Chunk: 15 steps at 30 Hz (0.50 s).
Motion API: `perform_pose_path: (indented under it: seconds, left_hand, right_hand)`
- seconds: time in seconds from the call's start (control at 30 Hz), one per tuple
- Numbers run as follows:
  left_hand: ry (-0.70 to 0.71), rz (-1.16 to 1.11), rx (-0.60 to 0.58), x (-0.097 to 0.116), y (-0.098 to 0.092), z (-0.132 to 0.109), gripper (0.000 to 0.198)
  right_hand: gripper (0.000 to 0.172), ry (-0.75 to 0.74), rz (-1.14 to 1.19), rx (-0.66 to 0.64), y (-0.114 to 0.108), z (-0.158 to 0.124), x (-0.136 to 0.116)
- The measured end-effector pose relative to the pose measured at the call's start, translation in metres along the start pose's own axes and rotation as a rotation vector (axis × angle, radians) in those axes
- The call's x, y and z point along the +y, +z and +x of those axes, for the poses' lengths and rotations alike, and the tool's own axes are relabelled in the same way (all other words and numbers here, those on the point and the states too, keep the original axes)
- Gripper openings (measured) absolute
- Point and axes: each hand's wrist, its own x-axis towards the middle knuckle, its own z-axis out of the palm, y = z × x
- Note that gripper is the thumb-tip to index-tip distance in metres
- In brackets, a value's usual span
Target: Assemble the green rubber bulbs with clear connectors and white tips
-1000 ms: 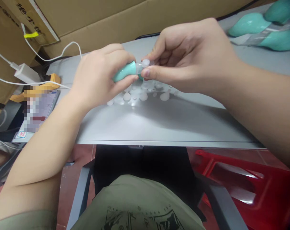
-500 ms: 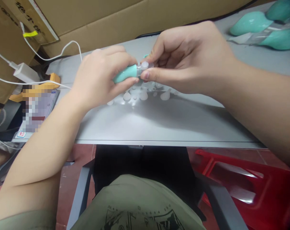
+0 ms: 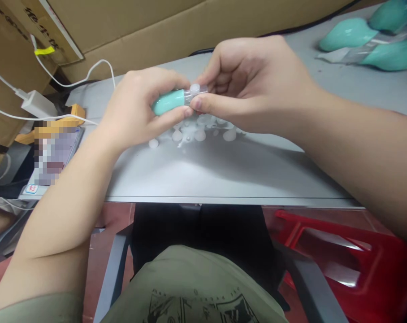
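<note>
My left hand (image 3: 136, 105) is closed round a small teal bulb (image 3: 168, 101), held a little above the grey table (image 3: 223, 170). My right hand (image 3: 253, 85) pinches a clear plastic tip (image 3: 195, 89) with thumb and forefinger at the bulb's end. The two pieces touch between my hands. Under them, several loose clear tips (image 3: 200, 132) lie scattered on the table.
More teal bulbs (image 3: 348, 33) lie in clear wrapping at the far right. Cardboard boxes (image 3: 156, 27) stand behind the table. A white charger and cable (image 3: 38, 103), an orange object and a phone (image 3: 54, 154) sit at the left. A red plastic stool (image 3: 341, 255) stands below right.
Both hands have shifted slightly left with the bulb and tip still held together. The scattered tips have not moved.
</note>
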Motion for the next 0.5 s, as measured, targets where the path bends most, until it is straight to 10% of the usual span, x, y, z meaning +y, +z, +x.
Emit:
perform_pose_path:
  seconds: [0.27, 0.4, 0.5]
  left_hand:
    - [0.118, 0.045, 0.216, -0.043, -0.014, 0.001, 0.058]
    - [0.001, 0.126, 0.171, -0.066, -0.024, -0.002, 0.072]
    - [-0.105, 0.155, 0.049, -0.065, -0.028, -0.004, 0.044]
  right_hand:
    - [0.031, -0.15, -0.236, 0.089, 0.008, -0.001, -0.001]
    - [0.005, -0.317, -0.486, -0.127, 0.018, -0.007, -0.002]
    - [0.022, -0.38, -0.697, -0.324, 0.033, -0.012, -0.001]
